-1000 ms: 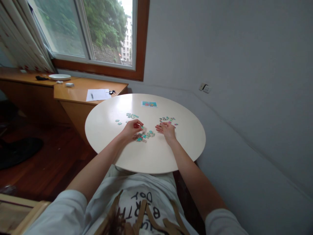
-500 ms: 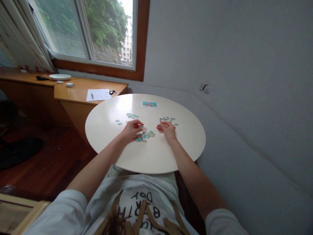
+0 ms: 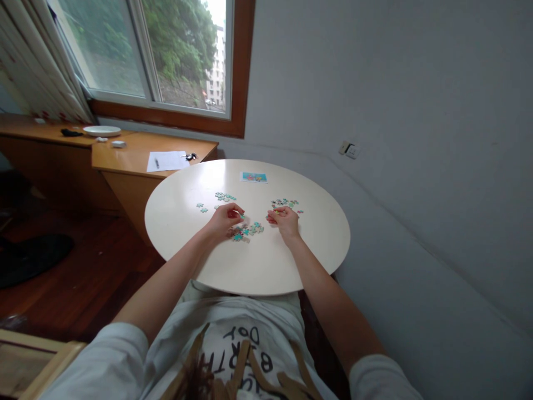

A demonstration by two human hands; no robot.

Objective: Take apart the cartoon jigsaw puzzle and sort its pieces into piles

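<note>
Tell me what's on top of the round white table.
Puzzle pieces lie there, mostly in clusters, with a picture card beyond them. The left hand and right hand hide whatever lies directly beneath.

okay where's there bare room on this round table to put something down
Bare on the round table: the near part, between the middle puzzle pieces and the front edge; the right end, past the right puzzle pieces. Crowded: the middle, around the left hand and just beyond the right hand.
</note>
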